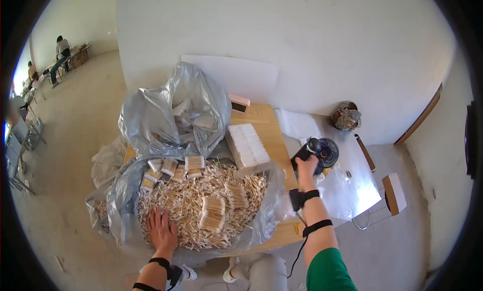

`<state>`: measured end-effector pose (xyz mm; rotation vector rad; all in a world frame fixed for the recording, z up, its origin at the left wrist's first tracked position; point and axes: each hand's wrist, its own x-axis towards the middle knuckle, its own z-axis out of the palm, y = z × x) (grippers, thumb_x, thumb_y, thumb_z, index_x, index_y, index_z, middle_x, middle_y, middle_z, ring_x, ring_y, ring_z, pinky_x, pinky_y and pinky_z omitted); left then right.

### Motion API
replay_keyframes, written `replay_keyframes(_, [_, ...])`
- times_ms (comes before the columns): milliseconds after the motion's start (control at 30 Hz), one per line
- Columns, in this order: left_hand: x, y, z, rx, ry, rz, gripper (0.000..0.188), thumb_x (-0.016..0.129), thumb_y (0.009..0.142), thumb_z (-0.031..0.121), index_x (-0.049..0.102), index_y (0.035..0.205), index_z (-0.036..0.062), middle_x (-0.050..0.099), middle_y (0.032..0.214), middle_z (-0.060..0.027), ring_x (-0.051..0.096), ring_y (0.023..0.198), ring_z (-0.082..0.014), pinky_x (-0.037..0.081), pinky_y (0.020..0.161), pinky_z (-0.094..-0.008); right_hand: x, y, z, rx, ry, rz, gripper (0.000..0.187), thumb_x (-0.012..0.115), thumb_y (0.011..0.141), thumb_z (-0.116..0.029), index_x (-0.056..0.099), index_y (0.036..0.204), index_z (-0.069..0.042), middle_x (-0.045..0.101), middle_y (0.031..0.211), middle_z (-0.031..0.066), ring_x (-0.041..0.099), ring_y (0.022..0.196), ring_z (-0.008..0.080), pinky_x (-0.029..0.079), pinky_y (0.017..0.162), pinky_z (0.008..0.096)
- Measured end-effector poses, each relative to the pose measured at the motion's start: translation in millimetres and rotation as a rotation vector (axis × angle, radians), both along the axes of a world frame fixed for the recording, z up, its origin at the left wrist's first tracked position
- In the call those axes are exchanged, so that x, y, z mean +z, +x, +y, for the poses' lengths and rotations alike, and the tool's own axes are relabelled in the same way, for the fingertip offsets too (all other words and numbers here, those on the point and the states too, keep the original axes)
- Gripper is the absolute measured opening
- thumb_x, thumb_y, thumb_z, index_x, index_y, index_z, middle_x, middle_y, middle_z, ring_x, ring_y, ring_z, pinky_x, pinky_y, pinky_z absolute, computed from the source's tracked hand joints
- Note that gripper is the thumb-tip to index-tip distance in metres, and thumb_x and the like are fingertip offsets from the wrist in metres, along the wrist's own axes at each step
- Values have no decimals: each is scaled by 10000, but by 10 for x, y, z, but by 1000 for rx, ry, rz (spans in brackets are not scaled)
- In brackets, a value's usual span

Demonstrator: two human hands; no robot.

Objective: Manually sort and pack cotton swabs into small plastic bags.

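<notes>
My left hand (162, 229) lies with its fingers spread on the near left part of a large heap of loose cotton swabs (188, 205). The heap sits in an opened grey plastic bag (121, 210) on the wooden table. On top of it rests a bundle of aligned swabs (213, 213), and several small packs of swabs (194, 163) lie along its far side. Out to the right, my right hand (306, 169) is closed round a black bottle (305, 149), tilted beside a small black fan (328, 152).
A second grey bag (176, 115) stands at the back of the table. Beside it are a white block of wrapped packs (248, 146) and a pink clock-like device (239, 103). A patterned bag (346, 116) sits on the right-hand table (359, 183). Other people (63, 47) are far left.
</notes>
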<state>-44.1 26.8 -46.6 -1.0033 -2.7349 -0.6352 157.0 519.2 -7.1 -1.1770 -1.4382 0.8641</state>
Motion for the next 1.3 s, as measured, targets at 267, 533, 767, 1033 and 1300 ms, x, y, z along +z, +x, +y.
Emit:
replay_keyframes(267, [-7,-5,98,-45,-25,-10,429,520,814,265,534,1187,54,398,1360,-140,329,1262,-368,211,1068,-518,-390,162,931,-157,-82,107,731,773,650,-26,357,1252,-8,521,1145,97,515,1002,214,395,889,318])
replay_keyframes(533, [7,-2,4,3,-31,23,416,551,798,236,557,1177,67,404,1355,-134,342,1252,-360,225,1063,-510,-320,5,587,-214,-50,-115,695,816,631,-132,432,1188,31,563,1138,159,562,1031,266,427,899,340])
replay_keyframes(767, [12,-10,-12,-10,-5,14,427,553,803,236,544,1199,76,397,1359,-129,329,1264,-351,227,1063,-510,352,151,93,-93,322,-146,692,814,627,-185,440,1167,36,585,1091,179,572,1009,300,419,890,353])
replay_keyframes(1033, [-122,0,-37,-27,13,55,419,538,833,258,530,1218,92,371,1381,-141,316,1273,-359,211,1072,-503,1701,509,-1545,498,221,237,596,788,642,-46,478,1151,-43,568,1043,63,559,954,173,447,876,335])
replay_keyframes(1300, [262,-323,-100,-156,62,258,232,536,856,295,597,791,81,560,1132,-130,525,992,-326,423,812,-452,1783,776,-3471,973,-56,215,668,806,645,-46,442,1205,-51,567,1074,54,550,985,145,467,859,328])
